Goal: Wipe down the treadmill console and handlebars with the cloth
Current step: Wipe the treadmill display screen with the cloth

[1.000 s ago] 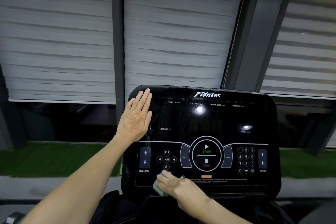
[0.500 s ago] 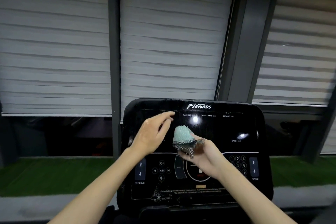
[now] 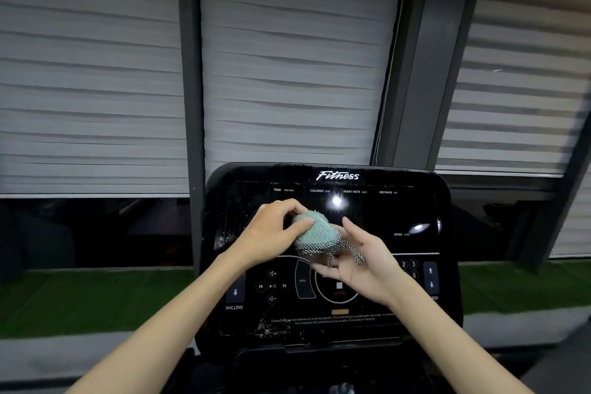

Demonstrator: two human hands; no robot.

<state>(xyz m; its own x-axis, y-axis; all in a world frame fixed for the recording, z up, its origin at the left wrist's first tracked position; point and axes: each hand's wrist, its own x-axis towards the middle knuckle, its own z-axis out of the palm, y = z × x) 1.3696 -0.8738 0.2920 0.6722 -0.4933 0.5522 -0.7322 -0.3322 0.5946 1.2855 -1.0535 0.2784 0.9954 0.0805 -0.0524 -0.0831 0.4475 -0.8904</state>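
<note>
The black treadmill console [image 3: 383,217] stands in front of me, glossy, with a "Fitness" logo on top and buttons below. A bunched pale green cloth [image 3: 315,232] with a grey mesh underside is held in the air before the screen. My right hand [image 3: 361,265] holds it from below, palm up, fingers curled under the mesh. My left hand [image 3: 271,235] pinches the cloth's left side between thumb and fingers. Wet smears show on the console's left and lower edges. The handlebars are out of sight.
Grey slatted blinds [image 3: 287,73] and dark window frames fill the wall behind the console. A strip of green artificial turf [image 3: 80,301] runs along the floor on both sides. The dark tray below the console [image 3: 319,358] is partly visible.
My right hand lifted the cloth off the console's lower edge to mid-screen. My left hand left the screen's top left corner and has now taken hold of the cloth.
</note>
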